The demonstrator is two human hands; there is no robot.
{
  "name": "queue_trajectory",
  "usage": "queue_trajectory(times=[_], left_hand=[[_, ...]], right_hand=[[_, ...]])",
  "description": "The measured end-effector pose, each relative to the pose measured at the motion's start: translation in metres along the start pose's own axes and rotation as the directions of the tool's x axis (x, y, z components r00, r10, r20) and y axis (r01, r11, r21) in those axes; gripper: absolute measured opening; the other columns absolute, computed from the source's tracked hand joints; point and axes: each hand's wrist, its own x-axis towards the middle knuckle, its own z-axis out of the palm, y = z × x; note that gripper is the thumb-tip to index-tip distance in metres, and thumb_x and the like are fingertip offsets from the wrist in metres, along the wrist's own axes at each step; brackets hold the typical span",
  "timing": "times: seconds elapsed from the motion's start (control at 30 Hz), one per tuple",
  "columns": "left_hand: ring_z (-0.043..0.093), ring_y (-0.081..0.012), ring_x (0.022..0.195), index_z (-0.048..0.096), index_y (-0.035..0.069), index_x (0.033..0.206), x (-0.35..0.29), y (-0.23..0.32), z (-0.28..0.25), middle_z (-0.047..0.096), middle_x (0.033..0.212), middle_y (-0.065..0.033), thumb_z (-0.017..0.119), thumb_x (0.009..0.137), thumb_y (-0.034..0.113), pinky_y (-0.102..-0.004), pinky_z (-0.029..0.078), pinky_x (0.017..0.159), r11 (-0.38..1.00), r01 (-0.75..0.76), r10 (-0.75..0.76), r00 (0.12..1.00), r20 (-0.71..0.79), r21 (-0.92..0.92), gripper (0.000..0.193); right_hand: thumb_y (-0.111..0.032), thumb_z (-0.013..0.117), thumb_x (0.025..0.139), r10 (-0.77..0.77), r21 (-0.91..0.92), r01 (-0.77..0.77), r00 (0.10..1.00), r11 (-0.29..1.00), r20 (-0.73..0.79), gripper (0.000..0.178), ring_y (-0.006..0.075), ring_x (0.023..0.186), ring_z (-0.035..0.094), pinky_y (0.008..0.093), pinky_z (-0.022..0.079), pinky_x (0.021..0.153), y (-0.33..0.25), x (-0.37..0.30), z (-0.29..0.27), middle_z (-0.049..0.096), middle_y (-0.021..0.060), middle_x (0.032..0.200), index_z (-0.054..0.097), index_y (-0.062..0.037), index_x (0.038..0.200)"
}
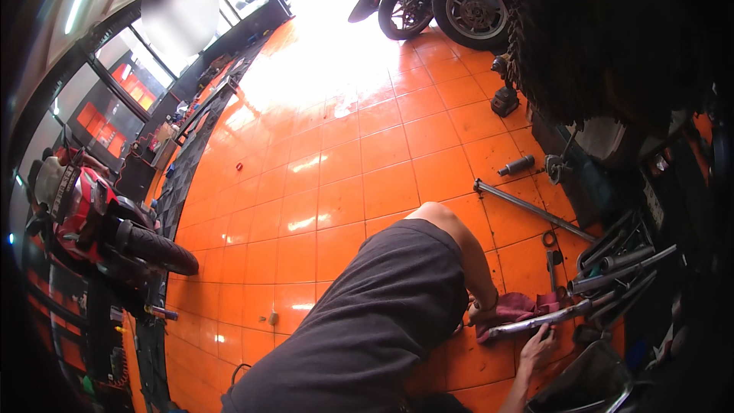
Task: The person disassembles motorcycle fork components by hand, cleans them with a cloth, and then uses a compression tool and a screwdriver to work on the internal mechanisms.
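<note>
Silver metal tube [535,323] lies aslant at the lower right of the frame, above an orange tiled floor [336,206] that fills the middle of my view. Over the tiles, from the bottom edge to the centre, stretches my leg in dark shorts [359,298], the knee bare and bent. A red motorcycle [84,210] stands at the far left, its rear tyre pointing inward. At the upper right, two wheels of parked motorcycles rest side by side, the nearer one [470,15] showing pale spokes. Down the right side I have a heap of metal tubes [619,271], and a long thin rod [535,210] slants across the tiles toward it. A dark red cloth [520,307] lies crumpled just behind the silver tube.

My right hand [540,346] comes in from the lower edge and grips that tube from its near side, fingers curled against it. My left hand [479,312] is half hidden past my leg, beside the cloth; I cannot tell whether it holds anything. A short dark cylinder [518,166] lies above the rod, and a small dark ring [549,239] below it.
</note>
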Motion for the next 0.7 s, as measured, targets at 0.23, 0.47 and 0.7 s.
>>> queue_trajectory(times=[0.23,0.47,0.7], left_hand=[[0.074,-0.0335,0.079,0.073,0.014,0.112,0.0,0.0,0.0,0.075,0.096,-0.0148,0.058,0.094,0.052,-0.0474,0.06,0.074,0.998,0.038,-0.036,0.999,-0.037,0.053,0.045],[0.073,-0.0346,0.078,0.073,0.012,0.112,-0.005,0.01,-0.003,0.074,0.094,-0.0161,0.056,0.095,0.055,-0.0495,0.059,0.075,0.99,0.083,-0.074,0.994,-0.078,0.113,0.05],[0.072,-0.0358,0.076,0.073,0.009,0.111,0.008,0.007,-0.017,0.073,0.092,-0.0173,0.054,0.096,0.058,-0.0517,0.058,0.076,0.979,0.07,-0.048,0.992,-0.12,0.192,0.054]], right_hand=[[-0.024,0.064,0.09,-0.242,-0.113,0.274,0.942,0.955,0.234,0.039,0.0499,0.112,0.057,0.0556,0.044,0.1,-0.02,-0.06,-0.009,0.06,0.0325,0.112,0.063,0.007,0.115],[-0.018,0.066,0.086,-0.345,0.311,0.263,0.906,0.913,0.246,0.026,0.0222,0.093,0.063,0.0366,0.05,0.082,0.002,-0.064,-0.056,0.063,0.0135,0.102,0.069,0.0025,0.101],[-0.018,0.054,0.106,-0.187,0.684,-0.13,0.91,0.718,0.37,0.022,0.0149,0.086,0.058,0.033,0.048,0.082,-0.074,-0.082,-0.082,0.062,0.0071,0.088,0.062,0.0023,0.104]])
